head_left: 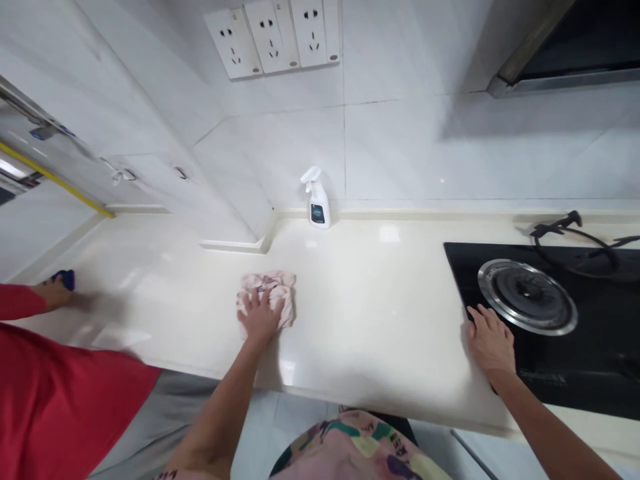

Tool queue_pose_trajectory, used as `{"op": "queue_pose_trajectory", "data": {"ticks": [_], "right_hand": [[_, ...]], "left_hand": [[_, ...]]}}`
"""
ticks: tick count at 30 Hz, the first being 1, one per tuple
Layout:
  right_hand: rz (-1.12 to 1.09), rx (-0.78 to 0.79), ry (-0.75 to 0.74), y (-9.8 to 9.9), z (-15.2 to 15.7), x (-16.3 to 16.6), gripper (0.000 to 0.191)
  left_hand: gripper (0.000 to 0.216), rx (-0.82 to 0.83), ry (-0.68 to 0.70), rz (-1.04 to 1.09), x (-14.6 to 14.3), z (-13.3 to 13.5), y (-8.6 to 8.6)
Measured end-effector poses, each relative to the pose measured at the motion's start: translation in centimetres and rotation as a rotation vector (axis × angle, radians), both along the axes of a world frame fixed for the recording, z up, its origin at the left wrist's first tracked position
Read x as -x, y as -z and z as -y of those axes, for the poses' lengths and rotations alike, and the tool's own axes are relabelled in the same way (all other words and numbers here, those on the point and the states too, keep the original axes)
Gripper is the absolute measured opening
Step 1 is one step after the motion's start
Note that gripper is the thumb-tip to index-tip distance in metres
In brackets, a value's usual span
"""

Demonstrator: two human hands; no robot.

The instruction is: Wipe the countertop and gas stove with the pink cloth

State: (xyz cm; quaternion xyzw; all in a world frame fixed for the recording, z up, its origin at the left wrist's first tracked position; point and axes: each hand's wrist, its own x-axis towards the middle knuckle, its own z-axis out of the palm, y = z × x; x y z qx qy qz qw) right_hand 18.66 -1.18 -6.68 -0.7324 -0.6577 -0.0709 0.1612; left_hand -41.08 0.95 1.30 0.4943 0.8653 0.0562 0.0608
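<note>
Two open hands rest on the counter. The left hand lies flat on a pink cloth, grip spread, not closed; the cloth bunches out past the fingertips toward 12 o'clock. The right hand, empty, sits well apart at 3 o'clock on the stove edge.

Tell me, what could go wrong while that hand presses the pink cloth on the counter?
The right hand leans on the black hob right beside the burner; if that is warm, it might hurt. The left hand pressing the pink cloth could slide towards the spray bottle by the wall and tip it. Another person's hand works on the same counter, so elbows might bump.
</note>
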Motion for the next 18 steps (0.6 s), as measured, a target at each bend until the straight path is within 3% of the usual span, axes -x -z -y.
{"op": "queue_pose_trajectory", "data": {"ticks": [3, 5, 7, 14, 18], "right_hand": [[0.018, -0.001, 0.004, -0.4, -0.1, 0.2, 0.046], [0.032, -0.007, 0.005, -0.6, -0.1, 0.3, 0.047], [0.036, -0.009, 0.003, -0.8, -0.2, 0.4, 0.047], [-0.001, -0.016, 0.011, -1.2, -0.3, 0.6, 0.047], [-0.010, -0.020, 0.022, -1.0, -0.3, 0.4, 0.048]], "left_hand": [[0.067, -0.025, -0.097, -0.036, 0.2, 2.2, 0.4], [0.069, -0.026, -0.112, -0.051, -1.9, 2.2, 0.6], [0.070, -0.010, -0.042, -0.049, -5.3, 1.4, 0.8], [0.074, 0.012, 0.513, 0.087, -21.2, -2.9, 1.3], [0.080, 0.048, 0.875, 0.258, -30.7, -1.7, 2.0]]}}
